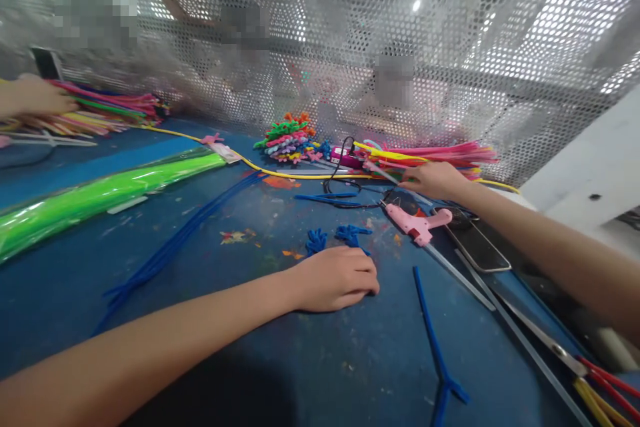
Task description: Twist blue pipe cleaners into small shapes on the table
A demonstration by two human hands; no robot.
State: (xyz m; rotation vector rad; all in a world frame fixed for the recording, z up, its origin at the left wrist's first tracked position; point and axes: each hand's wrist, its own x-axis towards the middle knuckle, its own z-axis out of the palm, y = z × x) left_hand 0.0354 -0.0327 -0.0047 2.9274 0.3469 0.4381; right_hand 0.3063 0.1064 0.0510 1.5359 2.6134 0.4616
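Observation:
My left hand (pixel 340 279) rests on the blue tabletop, its fingers curled under and pressed together, so whatever they cover is hidden. Just behind it lie two small bunches of twisted blue pipe cleaners (pixel 316 241). Farther back on the right, my right hand (pixel 435 180) has its fingertips closed on a translucent glue stick (pixel 384 173), beside a bundle of pink, red and yellow pipe cleaners (pixel 450 153). Below that hand sits a pink glue gun (pixel 417 221) with a glue stick in its rear. A forked blue pipe cleaner (pixel 434 340) lies at front right.
A phone (pixel 480 243) and scissors (pixel 555 347) lie at right. Long blue pipe cleaners (pixel 185 233) and a green pack (pixel 115 193) are at left. A colourful pile (pixel 290 139) stands before the perforated metal screen (pixel 320 47). Another person's hand (pixel 37 97) is far left.

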